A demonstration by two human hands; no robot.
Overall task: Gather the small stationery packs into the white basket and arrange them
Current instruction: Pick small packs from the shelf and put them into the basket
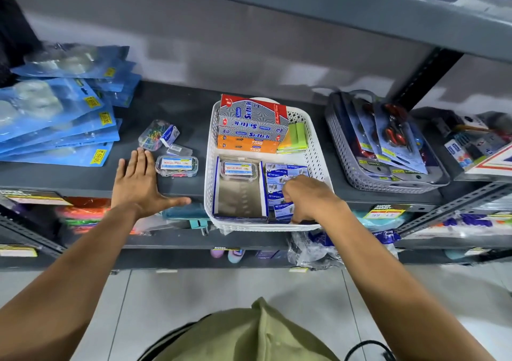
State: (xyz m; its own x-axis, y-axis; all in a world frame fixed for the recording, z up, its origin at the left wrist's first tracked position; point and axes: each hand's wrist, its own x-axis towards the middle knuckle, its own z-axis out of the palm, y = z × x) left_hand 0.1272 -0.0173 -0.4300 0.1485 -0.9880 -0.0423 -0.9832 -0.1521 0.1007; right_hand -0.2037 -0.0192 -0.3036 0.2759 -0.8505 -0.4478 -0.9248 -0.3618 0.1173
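The dark shelf (180, 103) carries the white basket (314, 150). In its right front part stand blue Kangaro staple packs (279, 179); the right hand (307, 198) has its grip closed on the front ones. The left hand (138, 183) lies flat, fingers apart, beside a clear pin box (176, 166).

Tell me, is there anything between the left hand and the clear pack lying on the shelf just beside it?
Nothing visible. The left hand lies flat and open on the dark shelf; the clear pack sits just right of its fingertips, with only bare shelf between.
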